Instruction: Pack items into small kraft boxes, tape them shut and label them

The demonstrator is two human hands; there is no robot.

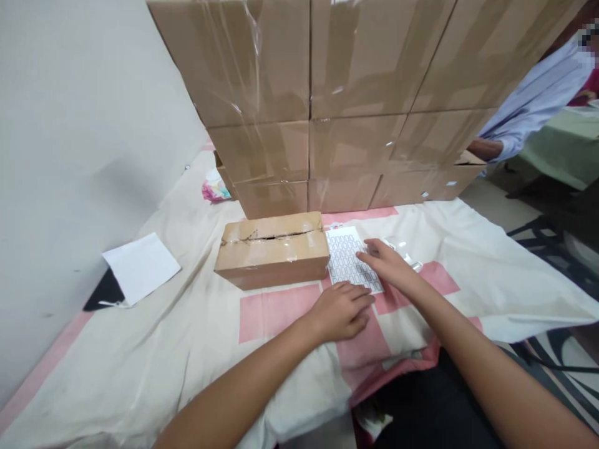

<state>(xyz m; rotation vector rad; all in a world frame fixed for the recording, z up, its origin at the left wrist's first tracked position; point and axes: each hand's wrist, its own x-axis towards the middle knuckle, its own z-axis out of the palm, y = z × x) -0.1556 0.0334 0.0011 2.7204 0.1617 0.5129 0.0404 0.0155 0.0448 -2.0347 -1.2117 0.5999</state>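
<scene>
A white sheet (344, 249) printed with rows of small outlined shapes lies flat on the cloth-covered table, just right of a small brown cardboard box (276, 252). The box lies with a torn, taped seam on top. My left hand (342, 310) rests near the sheet's lower edge, fingers slightly bent and apart, with nothing held. My right hand (382, 259) is over the sheet's right side, thumb and forefinger apart, holding nothing visible. Clear plastic pieces (405, 252) lie just beyond my right hand.
Stacked taped cartons (355, 143) stand along the back. A white paper (140, 267) lies over a dark item at the left, and a colourful packet (216, 187) sits beside the stack. Another person's sleeve (528, 112) shows at the right behind the cartons.
</scene>
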